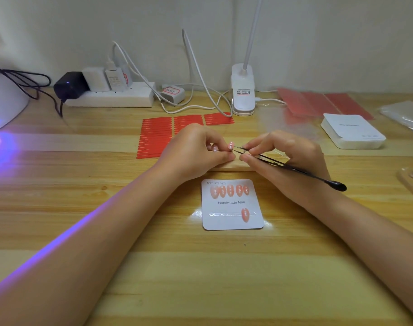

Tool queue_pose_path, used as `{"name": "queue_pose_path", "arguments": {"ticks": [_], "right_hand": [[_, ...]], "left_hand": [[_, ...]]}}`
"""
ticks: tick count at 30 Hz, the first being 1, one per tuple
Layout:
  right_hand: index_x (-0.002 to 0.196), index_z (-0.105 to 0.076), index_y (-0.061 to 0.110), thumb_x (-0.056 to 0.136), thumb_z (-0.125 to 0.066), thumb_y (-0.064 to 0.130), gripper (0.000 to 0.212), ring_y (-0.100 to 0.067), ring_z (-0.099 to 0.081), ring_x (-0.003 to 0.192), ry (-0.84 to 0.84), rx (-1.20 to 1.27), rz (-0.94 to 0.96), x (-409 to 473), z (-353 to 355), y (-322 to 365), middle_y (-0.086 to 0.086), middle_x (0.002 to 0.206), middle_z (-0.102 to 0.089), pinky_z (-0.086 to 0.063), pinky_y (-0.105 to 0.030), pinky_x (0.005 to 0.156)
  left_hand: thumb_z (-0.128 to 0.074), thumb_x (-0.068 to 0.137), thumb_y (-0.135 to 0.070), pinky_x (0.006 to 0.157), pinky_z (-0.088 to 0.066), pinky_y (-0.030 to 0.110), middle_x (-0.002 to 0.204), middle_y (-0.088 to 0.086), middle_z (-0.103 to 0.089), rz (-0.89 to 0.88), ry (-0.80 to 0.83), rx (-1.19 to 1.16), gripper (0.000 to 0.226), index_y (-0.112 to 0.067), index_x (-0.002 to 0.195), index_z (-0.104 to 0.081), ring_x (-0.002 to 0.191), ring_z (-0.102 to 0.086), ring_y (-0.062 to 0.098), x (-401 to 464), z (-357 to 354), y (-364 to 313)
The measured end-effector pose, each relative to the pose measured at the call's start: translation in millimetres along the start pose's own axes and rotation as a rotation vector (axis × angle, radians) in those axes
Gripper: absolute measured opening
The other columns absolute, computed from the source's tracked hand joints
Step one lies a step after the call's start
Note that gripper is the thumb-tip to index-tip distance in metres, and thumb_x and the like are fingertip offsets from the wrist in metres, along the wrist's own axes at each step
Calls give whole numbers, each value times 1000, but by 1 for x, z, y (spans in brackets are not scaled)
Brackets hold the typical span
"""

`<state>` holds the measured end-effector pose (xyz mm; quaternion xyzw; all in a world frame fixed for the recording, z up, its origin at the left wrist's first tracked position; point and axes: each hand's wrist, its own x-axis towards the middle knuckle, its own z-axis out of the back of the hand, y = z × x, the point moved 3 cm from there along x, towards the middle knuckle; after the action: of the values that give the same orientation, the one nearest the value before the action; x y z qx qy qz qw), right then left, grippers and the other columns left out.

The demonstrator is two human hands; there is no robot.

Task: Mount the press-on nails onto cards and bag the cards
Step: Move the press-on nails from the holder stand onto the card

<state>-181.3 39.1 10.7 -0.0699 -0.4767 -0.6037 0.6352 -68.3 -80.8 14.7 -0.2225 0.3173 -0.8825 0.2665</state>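
A white card (232,222) printed "Handmade Nail" lies on the wooden table in front of me. Several pink press-on nails (230,190) sit in its top row, and one pink nail (245,214) sits at the right end of a clear adhesive strip in the lower row. Just beyond the card, my left hand (196,152) pinches a small pink nail (231,146) between its fingertips. My right hand (287,161) grips black tweezers (295,169), whose tips touch that nail. A wooden strip (231,166) lies under both hands.
Red adhesive strips (156,135) lie behind my hands. A stack of white cards (352,134), red sheets (318,102) and clear bags (405,114) sit at the back right. A power strip (111,96), cables, a clip lamp (243,90) and a glowing nail lamp (3,100) line the back.
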Motion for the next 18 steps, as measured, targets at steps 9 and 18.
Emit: {"name": "queue_pose_path", "arguments": {"ticks": [9, 18], "right_hand": [[74, -65, 8, 77, -74, 9, 9, -7, -63, 82, -3, 63, -2, 2, 1, -1, 4, 83, -65, -41, -6, 71], [73, -59, 29, 78, -73, 12, 23, -9, -67, 74, -3, 204, -145, 4, 2, -1, 12, 80, -67, -55, -27, 66]], "left_hand": [[-75, 76, -29, 72, -47, 36, 84, 4, -67, 3, 14, 10, 10, -20, 76, -72, 78, -56, 20, 0, -1, 0], [-74, 76, -27, 67, -43, 30, 78, -3, -63, 3, 18, -10, 9, -24, 70, -68, 68, -47, 9, 0, -1, 0]]}}
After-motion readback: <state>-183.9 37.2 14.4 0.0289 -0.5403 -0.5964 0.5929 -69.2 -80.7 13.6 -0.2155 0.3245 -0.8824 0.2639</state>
